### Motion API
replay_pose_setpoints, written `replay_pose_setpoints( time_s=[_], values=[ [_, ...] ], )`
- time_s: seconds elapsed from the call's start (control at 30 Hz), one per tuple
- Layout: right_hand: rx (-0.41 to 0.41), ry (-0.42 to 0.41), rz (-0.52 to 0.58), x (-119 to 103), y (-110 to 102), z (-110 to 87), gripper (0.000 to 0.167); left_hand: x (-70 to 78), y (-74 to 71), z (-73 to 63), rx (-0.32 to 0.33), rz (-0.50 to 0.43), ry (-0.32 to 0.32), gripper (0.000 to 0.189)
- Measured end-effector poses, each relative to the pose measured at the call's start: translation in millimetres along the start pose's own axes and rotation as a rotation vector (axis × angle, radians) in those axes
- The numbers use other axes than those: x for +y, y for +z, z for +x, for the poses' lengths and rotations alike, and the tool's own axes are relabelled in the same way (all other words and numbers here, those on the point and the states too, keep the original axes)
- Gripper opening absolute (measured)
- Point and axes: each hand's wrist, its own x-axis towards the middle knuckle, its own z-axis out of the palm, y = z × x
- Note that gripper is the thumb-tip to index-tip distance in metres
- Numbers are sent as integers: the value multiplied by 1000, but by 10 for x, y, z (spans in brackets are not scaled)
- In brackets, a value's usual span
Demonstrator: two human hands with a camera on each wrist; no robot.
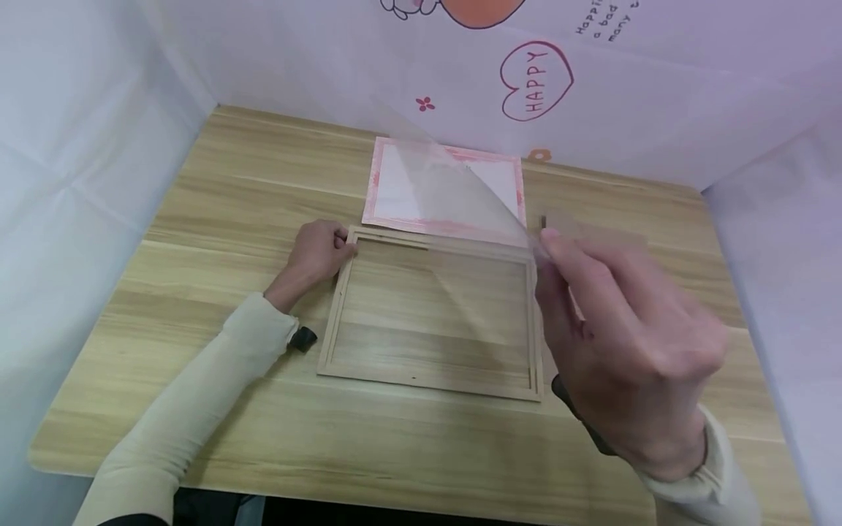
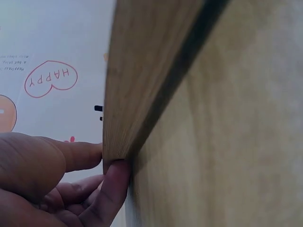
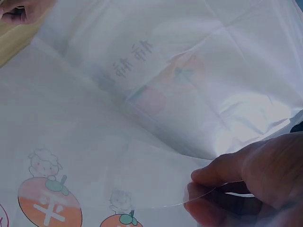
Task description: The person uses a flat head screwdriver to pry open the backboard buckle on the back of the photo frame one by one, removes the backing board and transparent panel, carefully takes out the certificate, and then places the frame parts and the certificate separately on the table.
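Observation:
My left hand [image 1: 319, 252] grips the upper left corner of a wooden picture frame [image 1: 430, 387] lying on the table. In the left wrist view, thumb and finger pinch the edge of its wooden bar [image 2: 135, 85]. Raised at the right, my right hand [image 1: 631, 329] pinches one corner of a clear plastic sheet [image 1: 460, 197]. The sheet is see-through and hangs tilted over the frame and a pink-bordered white card [image 1: 490, 159] behind it. In the right wrist view, thumb and finger hold the sheet's curved edge [image 3: 175, 187]. Through the frame's opening the table's wood grain shows.
The wood-grain table [image 1: 197, 292] has rounded front corners. White cloth walls [image 1: 316, 66] with printed drawings stand behind it and at both sides. A small dark piece [image 1: 543, 222] shows beside the right fingertips; its kind is unclear.

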Motion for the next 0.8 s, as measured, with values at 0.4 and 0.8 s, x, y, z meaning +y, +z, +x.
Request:
replay_pose_setpoints(
  time_s=[0.4, 0.8],
  values=[
    [-21, 179, 107, -160, 1, 650, 7, -6, 28, 9, -11, 1, -32, 25],
    [-15, 442, 515, -201, 463, 1201, 13, 25, 45, 23, -26, 61, -50, 26]
  ],
)
